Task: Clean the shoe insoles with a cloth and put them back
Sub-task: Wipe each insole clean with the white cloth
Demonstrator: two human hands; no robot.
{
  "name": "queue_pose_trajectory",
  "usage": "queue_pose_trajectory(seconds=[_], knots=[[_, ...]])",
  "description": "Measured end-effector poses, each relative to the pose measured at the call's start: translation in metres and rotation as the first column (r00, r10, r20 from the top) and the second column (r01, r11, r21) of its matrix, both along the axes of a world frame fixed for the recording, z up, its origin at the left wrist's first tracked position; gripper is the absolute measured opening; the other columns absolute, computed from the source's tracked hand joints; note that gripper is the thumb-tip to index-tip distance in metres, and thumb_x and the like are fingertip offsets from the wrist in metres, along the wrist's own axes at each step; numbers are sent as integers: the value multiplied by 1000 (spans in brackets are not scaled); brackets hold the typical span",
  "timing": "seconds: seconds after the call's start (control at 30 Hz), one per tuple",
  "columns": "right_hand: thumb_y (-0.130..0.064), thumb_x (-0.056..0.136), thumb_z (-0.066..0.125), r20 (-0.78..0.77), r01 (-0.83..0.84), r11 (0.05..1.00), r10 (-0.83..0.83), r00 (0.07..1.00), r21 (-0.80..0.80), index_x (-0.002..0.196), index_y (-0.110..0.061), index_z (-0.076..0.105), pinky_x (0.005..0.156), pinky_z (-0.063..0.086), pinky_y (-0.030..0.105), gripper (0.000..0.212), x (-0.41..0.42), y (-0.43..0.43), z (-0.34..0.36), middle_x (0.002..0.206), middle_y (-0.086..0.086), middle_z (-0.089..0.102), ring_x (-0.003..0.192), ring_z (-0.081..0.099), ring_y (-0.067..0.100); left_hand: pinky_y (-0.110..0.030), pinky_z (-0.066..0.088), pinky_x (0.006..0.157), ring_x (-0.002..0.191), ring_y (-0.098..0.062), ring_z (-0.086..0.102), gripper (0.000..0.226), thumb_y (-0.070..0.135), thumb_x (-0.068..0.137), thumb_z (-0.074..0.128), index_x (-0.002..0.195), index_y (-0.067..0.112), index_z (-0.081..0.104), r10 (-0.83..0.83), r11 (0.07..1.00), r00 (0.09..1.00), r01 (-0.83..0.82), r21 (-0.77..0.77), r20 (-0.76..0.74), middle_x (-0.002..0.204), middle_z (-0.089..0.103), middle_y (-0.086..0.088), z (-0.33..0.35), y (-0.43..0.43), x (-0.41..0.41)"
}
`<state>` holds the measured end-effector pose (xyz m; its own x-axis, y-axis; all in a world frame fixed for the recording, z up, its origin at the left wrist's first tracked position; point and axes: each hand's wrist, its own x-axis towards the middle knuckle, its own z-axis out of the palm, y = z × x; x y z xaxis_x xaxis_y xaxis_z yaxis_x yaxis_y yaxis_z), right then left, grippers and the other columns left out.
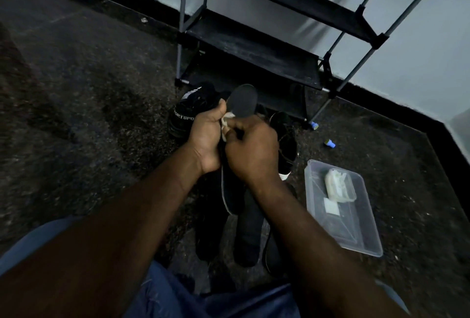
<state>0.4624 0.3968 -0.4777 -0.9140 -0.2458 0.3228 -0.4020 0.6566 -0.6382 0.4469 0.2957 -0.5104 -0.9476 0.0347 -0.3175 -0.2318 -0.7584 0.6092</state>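
Above floor, 2 hands: left (207,137) gripping insole (243,100), right (251,152) pinching cloth (227,120) (rack (254,48) near).

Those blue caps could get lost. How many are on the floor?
2: one cap by the rack's front right foot, the other on open floor just right of it. More may be hidden behind the shoes.

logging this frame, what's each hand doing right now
Left hand: closed around the dark insole, holding it up.
Right hand: closed on the white cloth, pressed against the insole.
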Motion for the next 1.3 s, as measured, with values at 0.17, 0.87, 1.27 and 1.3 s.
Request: queue_pose_trajectory(seconds=[0.17,0.87,1.27,1.3], knots=[[-36,85,53,8,-27,993,26,1000,117,112,-32,79,91,51,48,38,23,11,-12,104,1,70,105,62,28,-42,57,97,104,-31,71,62,54,106,37,139,7,61,-24,999,1000,24,34,8,131,66,-21,3,3,2],[-32,87,53,-50,162,987,-162,986,-9,106,-30,79,88,52,50,32,-13,2,-8,103,1,71,104,63,27,-41,43,115,132,-27,59,65,59,105,40,140,8,59,-54,999,999,54,6,4,143,61,-13,0,17,2],[-28,85,52,-83,18,992,-8,997,125,112,-31,78,83,50,48,38,45,18,-18,101,-4,66,102,59,24,-50,65,74,94,-34,69,88,69,101,35,141,-8,54,15,989,993,-32,146,118,111,68,-24,13,10,4],[-27,85,54,-92,16,990,-3,996,137,114,-31,77,83,49,48,37,47,20,-19,102,-5,66,102,59,24,-52,64,78,94,-34,69,90,70,101,36,139,-9,55,26,983,992,-48,176,121,114,68,-23,11,10,3]])
